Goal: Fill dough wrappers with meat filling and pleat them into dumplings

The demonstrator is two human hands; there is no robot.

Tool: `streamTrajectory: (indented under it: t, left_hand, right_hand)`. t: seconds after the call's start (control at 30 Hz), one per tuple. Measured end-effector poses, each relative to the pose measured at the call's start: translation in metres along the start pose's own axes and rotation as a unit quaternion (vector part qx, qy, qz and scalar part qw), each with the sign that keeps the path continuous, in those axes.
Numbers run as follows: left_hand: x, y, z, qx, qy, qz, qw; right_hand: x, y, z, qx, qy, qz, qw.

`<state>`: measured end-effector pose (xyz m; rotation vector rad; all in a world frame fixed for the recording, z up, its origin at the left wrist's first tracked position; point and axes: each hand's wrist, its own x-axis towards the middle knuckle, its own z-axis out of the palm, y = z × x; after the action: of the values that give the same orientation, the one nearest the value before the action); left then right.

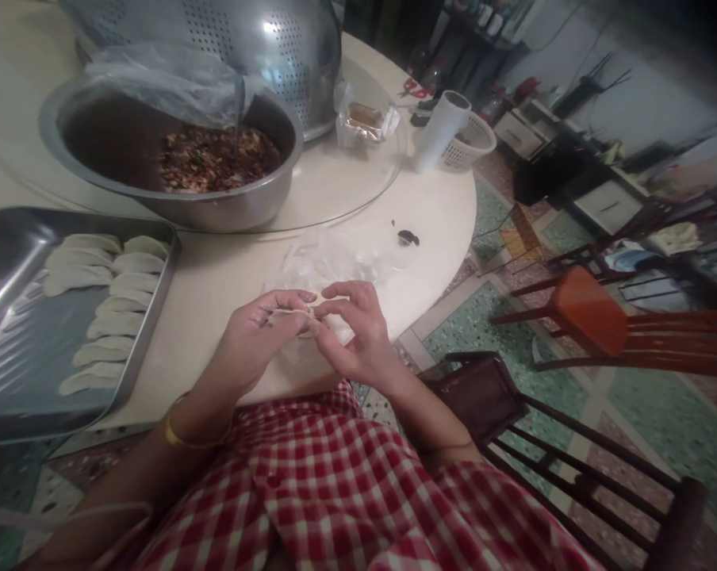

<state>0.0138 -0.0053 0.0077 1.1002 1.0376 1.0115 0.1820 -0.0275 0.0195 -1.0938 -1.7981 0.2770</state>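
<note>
Between my two hands is a pale dumpling (293,314), mostly covered by the fingers. My left hand (257,329) is closed around it, thumb along its near side. The fingers and thumb of my right hand (358,329) pinch its right end. To the left, a metal tray (13,341) holds folded dumplings (117,323) in two rows. A large steel bowl (233,208) of dark chopped filling (216,159) stands behind, with a utensil handle (239,103) sticking up from it and a clear plastic bag over its rim.
Crumpled clear plastic (328,258) lies just past my hands, with dark scraps (407,237) to its right. A big colander (311,47), a plastic roll (445,131) and a white basket (477,143) stand farther back. Chairs (590,313) are on the right.
</note>
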Motion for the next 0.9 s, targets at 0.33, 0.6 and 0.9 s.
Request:
streamTrajectory:
  t: [0.33,0.6,0.9]
  left_hand:
    - [-0.003,-0.001,0.005,-0.041,0.012,-0.010,0.999]
    - [-0.009,0.009,0.011,-0.090,-0.003,-0.034,0.995]
    - [-0.010,0.011,0.015,-0.129,-0.008,-0.047,0.991]
  right_hand:
    - [-0.003,0.002,0.012,-0.094,0.079,-0.075,0.990]
    - [-0.007,0.000,0.020,-0.122,0.136,-0.055,0.982]
    - [-0.004,-0.003,0.024,-0.111,0.140,-0.051,0.983]
